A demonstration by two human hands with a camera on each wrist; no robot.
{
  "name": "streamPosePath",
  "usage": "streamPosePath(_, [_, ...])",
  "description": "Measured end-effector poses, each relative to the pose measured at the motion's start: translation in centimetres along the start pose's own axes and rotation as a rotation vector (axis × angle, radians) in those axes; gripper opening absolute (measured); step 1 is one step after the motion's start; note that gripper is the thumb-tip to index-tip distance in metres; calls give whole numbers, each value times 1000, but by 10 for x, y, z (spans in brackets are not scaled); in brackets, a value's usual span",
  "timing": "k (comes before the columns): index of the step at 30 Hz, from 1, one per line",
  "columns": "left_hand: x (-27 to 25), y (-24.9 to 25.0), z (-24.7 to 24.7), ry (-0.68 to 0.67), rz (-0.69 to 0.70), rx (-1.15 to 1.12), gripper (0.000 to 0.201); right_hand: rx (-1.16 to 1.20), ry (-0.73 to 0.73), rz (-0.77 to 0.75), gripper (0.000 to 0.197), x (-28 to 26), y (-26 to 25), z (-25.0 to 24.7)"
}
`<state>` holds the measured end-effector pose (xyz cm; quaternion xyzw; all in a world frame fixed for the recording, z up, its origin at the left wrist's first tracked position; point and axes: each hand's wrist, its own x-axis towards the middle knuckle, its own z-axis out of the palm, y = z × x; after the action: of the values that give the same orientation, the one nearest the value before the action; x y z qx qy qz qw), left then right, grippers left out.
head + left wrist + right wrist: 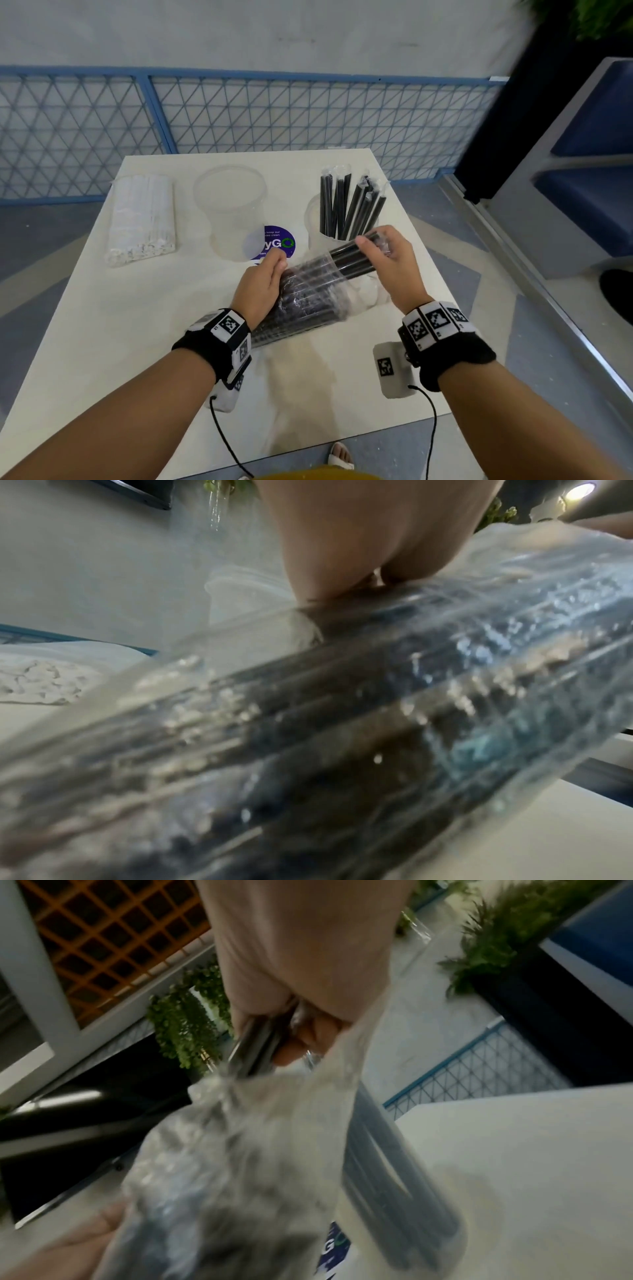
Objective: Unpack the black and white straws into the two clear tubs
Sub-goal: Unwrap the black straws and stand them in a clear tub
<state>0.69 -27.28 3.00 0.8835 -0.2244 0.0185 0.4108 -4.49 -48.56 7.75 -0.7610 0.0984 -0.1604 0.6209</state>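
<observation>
Right hand grips black straws slanting up-right from pack.

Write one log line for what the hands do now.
left hand holds straw pack | right hand pulls black straws

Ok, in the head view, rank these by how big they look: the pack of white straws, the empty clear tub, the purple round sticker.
1. pack of white straws and empty clear tub: these look alike in area, so I won't separate them.
2. purple round sticker: clearly smallest, though the tub covers part of it.
</observation>
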Motion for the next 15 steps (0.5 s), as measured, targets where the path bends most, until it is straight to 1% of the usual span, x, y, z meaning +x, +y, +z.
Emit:
streamPosePath(2, [-1, 4, 3, 22, 21, -14, 19, 292, 30, 47, 16, -5, 1, 5])
streamPosePath(4, [-2, 6, 6, 43, 27, -17, 19, 629, -2, 145, 39, -8, 5, 10])
streamPosePath(5, [-2, 7, 7, 46, 25, -16, 20, 764, -37, 197, 53, -7, 8, 11])
streamPosePath(6, [-2, 7, 8, 44, 18, -15, 19, 849, -86, 234, 64, -7, 9, 11])
streamPosePath(7, [-1, 7, 8, 38, 11, -15, 19, 891, -143, 260, 66, -8, 9, 13])
streamPosePath(8, [-1, 7, 8, 32, 10, -15, 19, 901, -191, 282, 58, -10, 8, 14])
streamPosePath(11, [0, 5, 10, 8, 17, -3, 20, 792, -252, 307, 19, -12, 5, 18])
streamPosePath(12, [-1, 5, 10, -6, 14, -1, 20, 753, -246, 310, 15, -10, 4, 17])
streamPosePath(13, [-1, 4, 11, -18, 13, 1, 20, 736, -216, 321, 18, -8, 3, 15])
streamPosePath(15, [-4, 1, 10, -34, 8, 7, 19, 748, -101, 351, 28, 0, 1, 7])
